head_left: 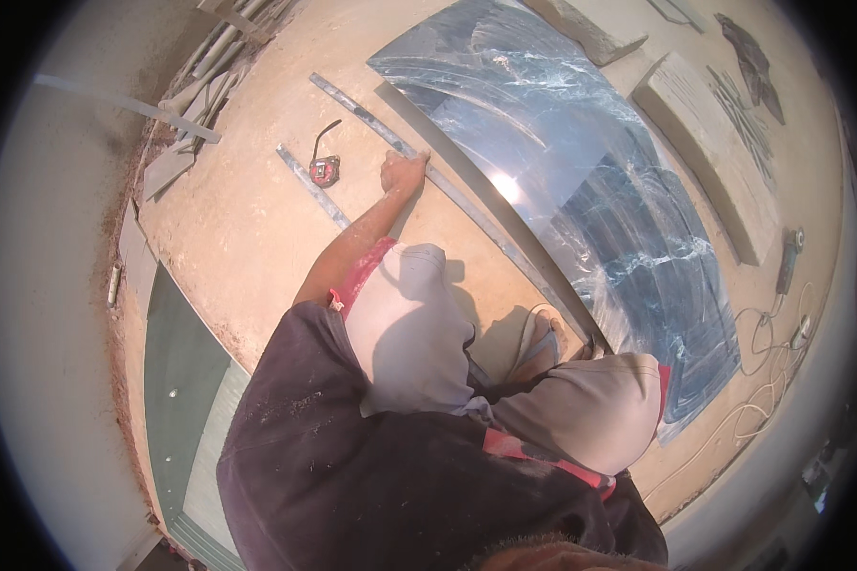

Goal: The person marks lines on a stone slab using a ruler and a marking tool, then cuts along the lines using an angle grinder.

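My left hand (pixel 405 174) is closed round a long, narrow metal bar (pixel 486 226) near its far end. This bar lies slantwise on the ground, running alongside the near edge of a large glossy dark slab (pixel 581 181) streaked with dust and reflecting the sun. At the bar's near end, beside my right knee, a small dark shape shows that may be my right hand (pixel 590 348); my knee hides most of it, so its fingers cannot be read. To the left of my left hand lie a red tape measure (pixel 325 171) with a bit of blade out and a shorter metal strip (pixel 312 187).
Thick pale stone blocks (pixel 709 152) lie beyond the slab. An angle grinder (pixel 788 262) with a loose cable (pixel 760 407) is at the far right. Green sheets (pixel 183 381) lean at the left wall, and poles and offcuts (pixel 214 67) are piled at the upper left.
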### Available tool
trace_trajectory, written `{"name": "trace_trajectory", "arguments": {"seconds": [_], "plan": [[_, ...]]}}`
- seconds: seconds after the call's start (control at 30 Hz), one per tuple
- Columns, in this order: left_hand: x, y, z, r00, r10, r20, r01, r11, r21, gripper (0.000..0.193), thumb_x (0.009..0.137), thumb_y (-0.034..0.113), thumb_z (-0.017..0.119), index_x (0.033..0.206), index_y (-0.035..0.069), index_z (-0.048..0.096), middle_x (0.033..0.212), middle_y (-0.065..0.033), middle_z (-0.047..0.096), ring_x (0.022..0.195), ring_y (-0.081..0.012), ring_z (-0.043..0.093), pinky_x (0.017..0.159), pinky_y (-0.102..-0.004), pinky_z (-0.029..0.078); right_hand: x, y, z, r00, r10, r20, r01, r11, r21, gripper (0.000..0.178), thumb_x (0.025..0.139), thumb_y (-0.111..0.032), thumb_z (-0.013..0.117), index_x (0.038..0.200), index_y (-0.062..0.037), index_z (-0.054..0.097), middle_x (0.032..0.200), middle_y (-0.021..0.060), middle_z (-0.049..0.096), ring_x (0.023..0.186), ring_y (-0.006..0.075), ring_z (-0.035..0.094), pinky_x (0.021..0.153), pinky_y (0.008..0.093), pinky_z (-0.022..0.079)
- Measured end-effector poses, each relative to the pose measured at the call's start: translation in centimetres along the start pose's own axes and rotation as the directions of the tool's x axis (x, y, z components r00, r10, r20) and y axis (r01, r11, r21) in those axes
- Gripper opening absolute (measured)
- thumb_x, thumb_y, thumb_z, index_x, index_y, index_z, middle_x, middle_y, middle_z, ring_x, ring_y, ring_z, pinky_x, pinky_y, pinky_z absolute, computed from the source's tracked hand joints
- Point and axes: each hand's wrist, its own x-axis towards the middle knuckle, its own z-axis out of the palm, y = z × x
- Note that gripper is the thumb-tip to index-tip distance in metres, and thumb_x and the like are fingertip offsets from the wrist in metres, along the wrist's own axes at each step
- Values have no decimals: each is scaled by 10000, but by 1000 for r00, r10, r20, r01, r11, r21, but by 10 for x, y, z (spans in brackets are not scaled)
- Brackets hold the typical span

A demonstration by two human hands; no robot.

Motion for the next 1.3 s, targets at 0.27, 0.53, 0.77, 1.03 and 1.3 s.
{"name": "trace_trajectory", "arguments": {"seconds": [0.27,0.53,0.77,1.03,1.3], "plan": [[16,6,5,997,-66,-40,63,996,-59,785,725,424,800,1216,-133,547,1183,-325,656,1135,-446,653,998,-480,520,15,-26,2,1000,-22,-4,22,1000,20,415,1042,-333,459,1238,5,598,1078,228,642,1004,417,639,837,500,525],[0,14,-37,976,-15,-217,-53,950,-307,650,727,328,788,1093,-162,568,1087,-337,651,1052,-469,645,961,-485,499,35,-40,-2,998,-65,-4,65,997,29,392,1036,-314,473,1252,-10,596,1115,220,636,1053,404,633,881,486,524],[-18,95,-52,958,239,-155,-285,814,-505,561,752,297,770,1018,-141,543,989,-300,628,974,-457,635,914,-480,488,61,-41,-17,996,-90,-20,91,996,27,375,1031,-297,486,1264,-24,595,1148,213,631,1095,393,628,919,474,522],[-45,192,-9,956,283,71,-232,884,-406,771,735,337,767,1222,-185,477,1206,-378,605,1169,-486,606,1033,-461,473,142,-20,-80,993,53,108,-51,998,-22,338,944,-31,573,1282,-44,583,1260,164,604,1142,369,621,952,439,517],[-88,263,29,948,236,215,-167,941,-295,437,776,298,755,909,-110,669,865,-208,696,669,-249,683,574,-379,538,197,63,-58,997,-81,5,81,997,-15,319,937,-10,597,1254,-46,582,1202,185,607,1094,418,626,917,460,532]]}}
